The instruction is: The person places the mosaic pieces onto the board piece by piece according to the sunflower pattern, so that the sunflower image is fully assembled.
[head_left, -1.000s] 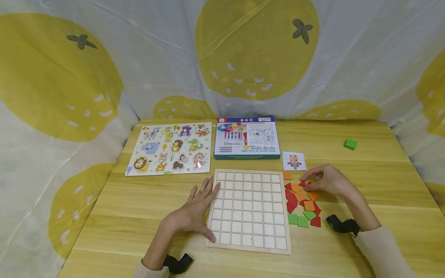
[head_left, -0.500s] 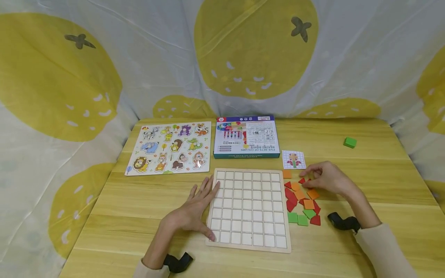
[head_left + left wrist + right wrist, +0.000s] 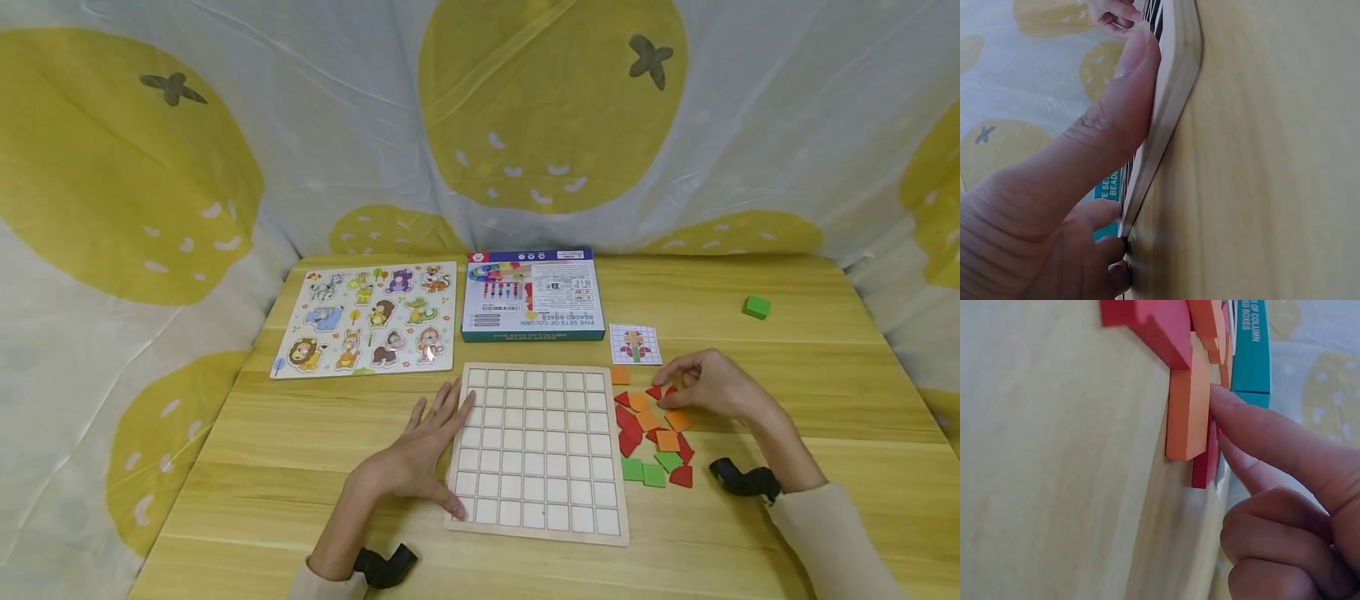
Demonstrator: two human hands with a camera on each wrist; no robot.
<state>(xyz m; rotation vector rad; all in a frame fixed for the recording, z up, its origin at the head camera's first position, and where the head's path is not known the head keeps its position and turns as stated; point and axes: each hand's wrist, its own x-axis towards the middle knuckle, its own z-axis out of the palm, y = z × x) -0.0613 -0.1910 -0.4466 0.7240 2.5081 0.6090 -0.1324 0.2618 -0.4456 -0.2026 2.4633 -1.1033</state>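
Note:
A square wooden grid board lies flat on the table. Spread over its left side, my left hand rests with the thumb on the near left corner and the fingers along the edge; the left wrist view shows that thumb on the rim. Right of the board lie loose flat pieces in red, orange and green. My right hand reaches over them, index finger and thumb around a small red piece; I cannot tell whether they pinch it. The thumb is close by an orange piece in the right wrist view.
A pattern card with a flower lies above the pieces. Behind the board sits a bead toy box, and to its left an animal puzzle. A green block lies at the far right. A lemon-print cloth hangs behind the table.
The left hand keeps its place on the board. My right hand stays over the pieces, its index finger and thumb shifting slightly around the small red piece.

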